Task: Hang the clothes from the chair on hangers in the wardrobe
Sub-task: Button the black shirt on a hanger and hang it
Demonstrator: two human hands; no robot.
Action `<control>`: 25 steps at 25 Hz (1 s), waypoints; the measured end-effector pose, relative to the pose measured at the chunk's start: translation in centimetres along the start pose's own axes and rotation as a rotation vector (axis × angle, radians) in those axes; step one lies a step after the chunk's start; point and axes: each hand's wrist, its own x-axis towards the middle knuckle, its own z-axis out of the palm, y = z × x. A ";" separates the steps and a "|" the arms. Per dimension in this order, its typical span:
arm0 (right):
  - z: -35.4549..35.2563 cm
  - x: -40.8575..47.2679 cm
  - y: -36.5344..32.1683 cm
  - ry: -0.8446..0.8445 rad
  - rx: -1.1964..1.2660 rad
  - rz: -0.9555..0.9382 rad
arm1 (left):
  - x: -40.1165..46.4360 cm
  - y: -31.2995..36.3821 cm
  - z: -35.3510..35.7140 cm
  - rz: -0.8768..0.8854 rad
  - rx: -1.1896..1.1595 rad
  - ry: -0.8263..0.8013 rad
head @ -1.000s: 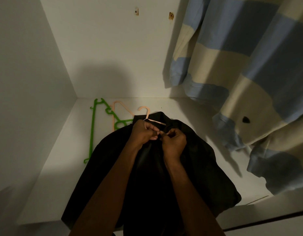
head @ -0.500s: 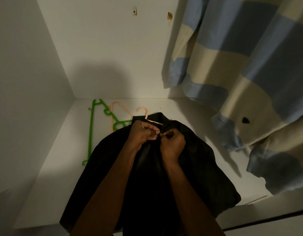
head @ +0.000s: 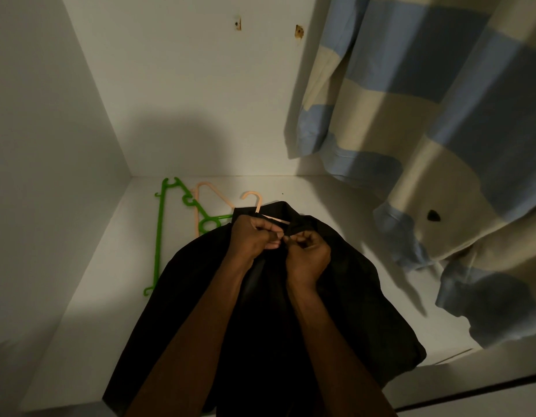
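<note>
- Striped top [head: 426,121] hangs up and to the right of the hands, one garment done.
- Black shirt [head: 351,296] lies on the wardrobe floor [head: 80,341] under both hands, peach hanger [head: 254,203] poking out of its collar just beyond them.
- Fastening step, I'd say; next, lift it by the hook.
- Left hand [head: 251,239] and right hand [head: 309,254], fingers curled tight, pinch the shirt's front together.
- Green hanger [head: 158,236] lies spare, left.
</note>
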 end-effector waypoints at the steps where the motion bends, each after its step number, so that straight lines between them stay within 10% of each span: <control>1: 0.0 0.0 0.1 0.001 0.019 0.000 | 0.0 0.0 0.0 0.003 -0.003 0.003; 25: -0.7 0.9 -1.9 -0.193 0.034 0.113 | 0.4 -0.2 0.4 -0.001 0.230 -0.012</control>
